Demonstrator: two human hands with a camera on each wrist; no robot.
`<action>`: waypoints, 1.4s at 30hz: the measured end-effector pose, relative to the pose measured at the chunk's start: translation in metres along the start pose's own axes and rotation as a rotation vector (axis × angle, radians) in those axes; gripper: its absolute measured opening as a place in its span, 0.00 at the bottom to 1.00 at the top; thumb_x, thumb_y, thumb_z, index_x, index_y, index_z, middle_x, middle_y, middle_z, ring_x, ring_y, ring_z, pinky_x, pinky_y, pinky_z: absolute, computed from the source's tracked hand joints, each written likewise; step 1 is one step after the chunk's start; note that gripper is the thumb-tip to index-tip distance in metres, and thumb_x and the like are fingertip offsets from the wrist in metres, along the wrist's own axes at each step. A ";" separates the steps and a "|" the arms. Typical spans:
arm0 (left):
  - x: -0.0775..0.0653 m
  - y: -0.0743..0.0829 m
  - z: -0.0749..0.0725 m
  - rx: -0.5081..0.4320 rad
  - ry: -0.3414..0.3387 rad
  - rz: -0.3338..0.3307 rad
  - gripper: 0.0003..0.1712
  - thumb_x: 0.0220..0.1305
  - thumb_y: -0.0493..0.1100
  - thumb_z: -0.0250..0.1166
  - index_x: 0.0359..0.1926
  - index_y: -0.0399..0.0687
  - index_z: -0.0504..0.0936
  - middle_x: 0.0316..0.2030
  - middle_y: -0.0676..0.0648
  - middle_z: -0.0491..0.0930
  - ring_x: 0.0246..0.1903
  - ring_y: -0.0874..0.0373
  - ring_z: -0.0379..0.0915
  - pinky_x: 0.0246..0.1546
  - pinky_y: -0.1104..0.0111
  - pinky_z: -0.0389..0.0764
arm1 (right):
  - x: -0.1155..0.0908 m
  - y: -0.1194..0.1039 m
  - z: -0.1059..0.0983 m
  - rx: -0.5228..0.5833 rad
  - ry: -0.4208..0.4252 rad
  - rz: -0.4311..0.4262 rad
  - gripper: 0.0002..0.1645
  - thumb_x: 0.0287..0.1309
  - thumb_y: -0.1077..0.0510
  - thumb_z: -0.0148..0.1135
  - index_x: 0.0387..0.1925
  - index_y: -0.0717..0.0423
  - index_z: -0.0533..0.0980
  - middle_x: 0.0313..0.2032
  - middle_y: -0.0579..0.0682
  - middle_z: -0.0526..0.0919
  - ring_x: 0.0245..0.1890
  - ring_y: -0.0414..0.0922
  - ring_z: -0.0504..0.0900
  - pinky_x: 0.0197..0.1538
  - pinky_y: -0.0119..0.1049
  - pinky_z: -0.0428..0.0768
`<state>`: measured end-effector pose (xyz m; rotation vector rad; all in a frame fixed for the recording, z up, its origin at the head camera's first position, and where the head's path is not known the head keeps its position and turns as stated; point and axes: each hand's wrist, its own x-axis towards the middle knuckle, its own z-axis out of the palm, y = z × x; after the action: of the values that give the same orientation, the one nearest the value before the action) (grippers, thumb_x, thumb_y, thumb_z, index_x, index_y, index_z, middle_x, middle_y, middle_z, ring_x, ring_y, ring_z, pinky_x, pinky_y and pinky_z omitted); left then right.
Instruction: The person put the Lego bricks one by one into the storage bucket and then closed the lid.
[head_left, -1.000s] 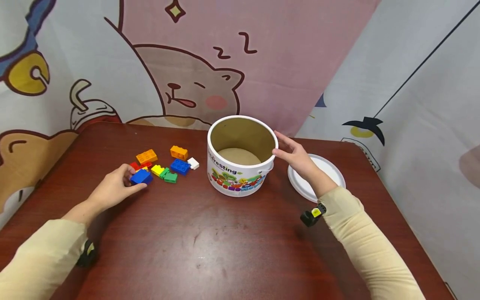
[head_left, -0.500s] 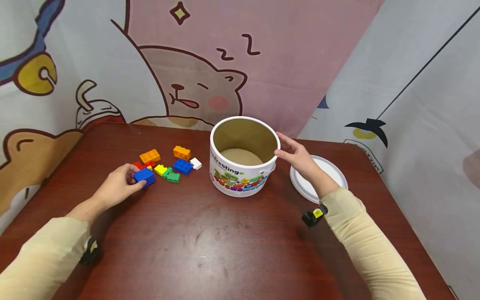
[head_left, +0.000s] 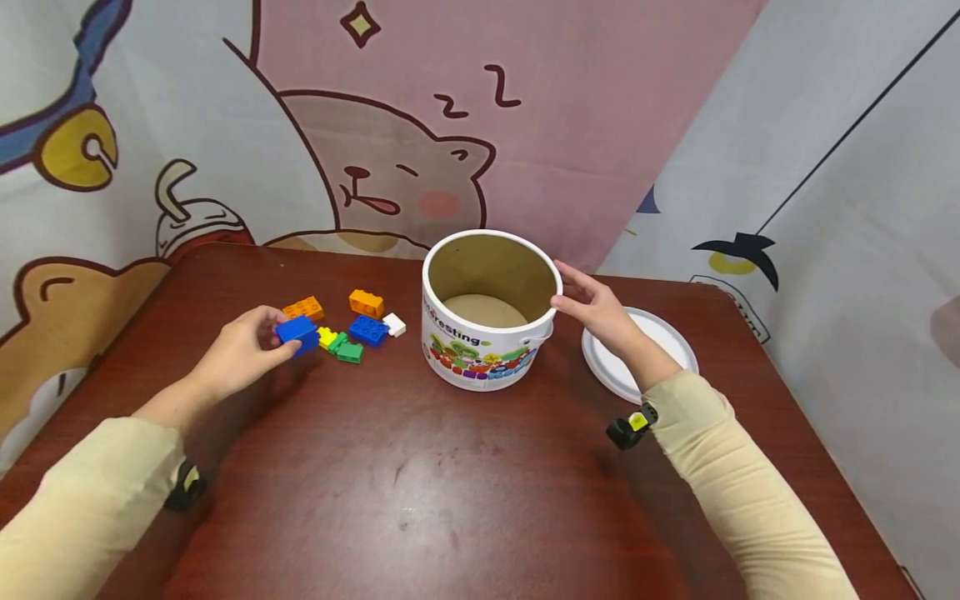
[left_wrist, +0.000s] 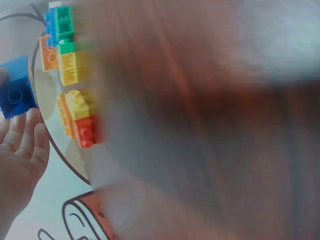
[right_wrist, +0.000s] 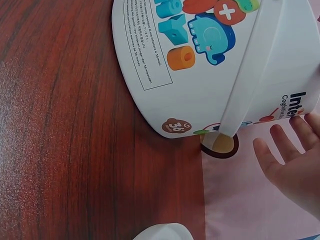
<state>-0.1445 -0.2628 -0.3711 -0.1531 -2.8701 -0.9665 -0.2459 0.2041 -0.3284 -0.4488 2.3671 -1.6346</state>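
My left hand pinches a blue toy brick between thumb and fingers, raised over the loose bricks. In the left wrist view the same brick's hollow underside shows. My right hand touches the right side of a white toy bucket at its rim, fingers spread and fairly straight. The bucket stands upright, without a lid on it, and its visible bottom is bare. In the left wrist view, a red brick lies with yellow and orange ones; the raised brick and hand hide it from the head camera.
Left of the bucket lie orange bricks, a blue brick, a white brick, a yellow brick and green bricks. A round white lid lies on the table, partly under my right forearm. A cartoon-printed cloth hangs behind.
The left hand has lifted the blue brick up from beside the pile, and the red bricks have gone out of sight behind it. The right hand stays at the bucket rim.
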 end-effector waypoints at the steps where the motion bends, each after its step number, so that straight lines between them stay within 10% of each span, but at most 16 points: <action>1: 0.002 0.002 -0.001 0.001 -0.001 0.006 0.24 0.57 0.45 0.66 0.47 0.33 0.69 0.36 0.37 0.74 0.35 0.49 0.70 0.31 0.75 0.71 | 0.000 0.000 -0.001 -0.003 0.001 0.000 0.38 0.62 0.62 0.55 0.71 0.54 0.53 0.66 0.62 0.63 0.65 0.57 0.64 0.53 0.23 0.71; 26: 0.047 0.075 -0.032 -0.157 -0.024 -0.006 0.25 0.63 0.52 0.60 0.53 0.40 0.67 0.43 0.37 0.74 0.42 0.48 0.70 0.34 0.73 0.73 | -0.001 0.000 -0.003 -0.027 0.000 -0.004 0.38 0.61 0.62 0.56 0.71 0.55 0.54 0.66 0.62 0.63 0.65 0.56 0.64 0.51 0.21 0.72; 42: 0.081 0.140 -0.013 -0.279 -0.078 0.101 0.22 0.62 0.48 0.61 0.52 0.43 0.69 0.43 0.41 0.73 0.44 0.51 0.69 0.45 0.63 0.74 | 0.001 0.000 -0.002 -0.027 -0.002 -0.002 0.38 0.61 0.62 0.56 0.71 0.54 0.54 0.66 0.61 0.63 0.65 0.57 0.64 0.55 0.28 0.72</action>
<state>-0.2053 -0.1551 -0.2661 -0.3630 -2.7477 -1.3632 -0.2473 0.2052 -0.3279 -0.4576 2.3913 -1.6037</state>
